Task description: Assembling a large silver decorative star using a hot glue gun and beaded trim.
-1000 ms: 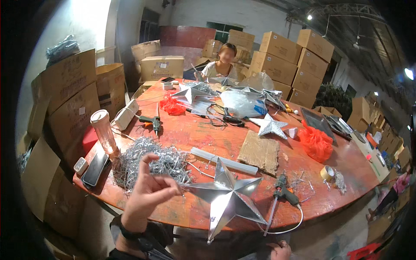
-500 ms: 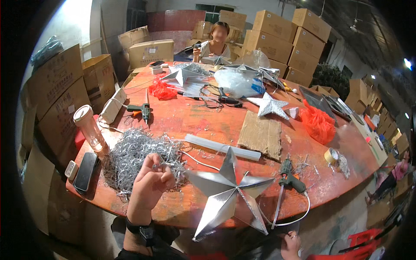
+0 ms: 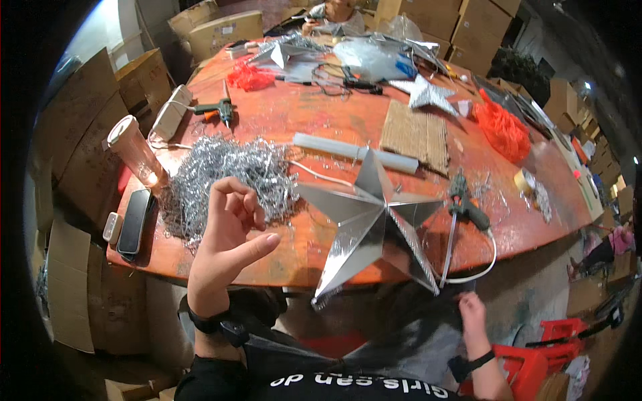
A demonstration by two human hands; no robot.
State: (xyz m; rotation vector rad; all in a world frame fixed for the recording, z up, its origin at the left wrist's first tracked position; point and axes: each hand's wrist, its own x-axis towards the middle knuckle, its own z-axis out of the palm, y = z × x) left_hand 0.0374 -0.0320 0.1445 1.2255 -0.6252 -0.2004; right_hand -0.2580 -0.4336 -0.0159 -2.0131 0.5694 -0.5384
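Over the near edge of the surface (image 3: 321, 110), the left hand (image 3: 229, 240) is raised with its grip wide, the thumb standing apart from the curled fingers. Lower on the other side, past the edge, the right hand (image 3: 471, 313) has its fingers bent; whether its grip holds anything, I cannot tell. Between the two hands is the silver star (image 3: 354, 230), facing up, its left point toward the left hand and its two lower points reaching past the edge; I cannot tell what supports it. Just beyond the left hand spreads a heap of silver tinsel (image 3: 231, 167). Right of the star lies a green glue gun (image 3: 461, 194) with a white cord (image 3: 493, 254). Behind the star are a bundle of translucent sticks (image 3: 348, 152) and a piece of cardboard (image 3: 414, 137), with a glittery star (image 3: 429, 95) farther back and a red plastic bag (image 3: 501, 127) beside it. A roll of tape (image 3: 523, 182) sits near the right side. Along the left stand a lidded tumbler (image 3: 137, 154) and, just beside it, a dark phone (image 3: 136, 220). Across the surface is another person (image 3: 340, 25), partly cut off by the frame
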